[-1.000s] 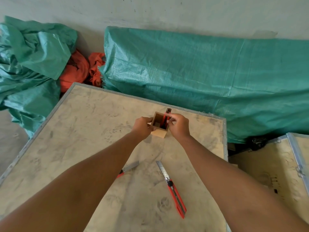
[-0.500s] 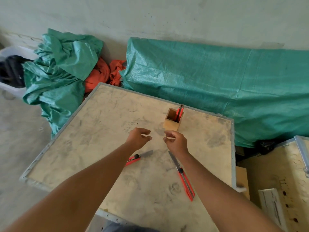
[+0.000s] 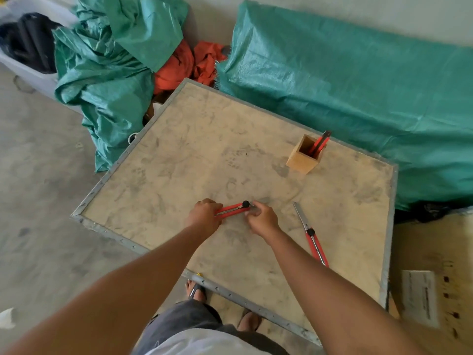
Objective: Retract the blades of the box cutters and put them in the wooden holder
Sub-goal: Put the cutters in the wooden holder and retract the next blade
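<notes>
I've got one red cutter (image 3: 233, 208) in both hands, low over the surface (image 3: 179, 160). Left hand (image 3: 204, 217) is shut round the handle end. Right hand (image 3: 261, 219) pinches the blade end by the black knob (image 3: 246, 203). To do it well I think I should hold the body firm w/ my left and slide the knob back, fingers off the blade. Both arms reach fwd, wrists low. Wooden holder (image 3: 304, 156) sits at 1 o'clock, one cutter (image 3: 320, 143) inside. Another cutter (image 3: 311, 234) lies at 3 o'clock, blade out.
</notes>
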A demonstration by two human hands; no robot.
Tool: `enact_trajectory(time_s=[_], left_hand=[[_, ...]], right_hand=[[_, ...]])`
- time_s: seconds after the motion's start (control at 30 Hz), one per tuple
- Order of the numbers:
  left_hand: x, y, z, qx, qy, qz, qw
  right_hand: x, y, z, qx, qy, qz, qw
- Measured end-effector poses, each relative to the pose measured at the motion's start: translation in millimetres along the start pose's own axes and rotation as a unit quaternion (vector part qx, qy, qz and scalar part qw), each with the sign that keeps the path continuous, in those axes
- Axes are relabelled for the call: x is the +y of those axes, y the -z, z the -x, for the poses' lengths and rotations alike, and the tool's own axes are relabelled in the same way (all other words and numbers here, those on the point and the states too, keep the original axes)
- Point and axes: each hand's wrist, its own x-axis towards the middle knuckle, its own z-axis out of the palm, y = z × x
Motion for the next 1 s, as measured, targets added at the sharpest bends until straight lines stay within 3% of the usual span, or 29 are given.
enact_trajectory(time_s=[0.2, 0.5, 0.73, 1.0], left_hand=[[-5, -6, 6, 0.011, -0.028, 0.007, 1.000], [3, -5, 31, 0.032, -0.031, 0.074, 0.996], [39, 14, 52, 0.055, -0.048, 0.175, 0.982], [109, 43, 72, -0.034, -0.114, 0.296, 0.948]], right_hand=[[-8, -20, -8, 0.060, -0.011, -0.042, 0.997], [-12, -23, 6, 0.086, -0.043, -0.221, 0.971], [-32, 38, 23, 0.053, 0.034, -0.237, 0.969], [-67, 152, 61, 0.025, 0.148, -0.203, 0.968]])
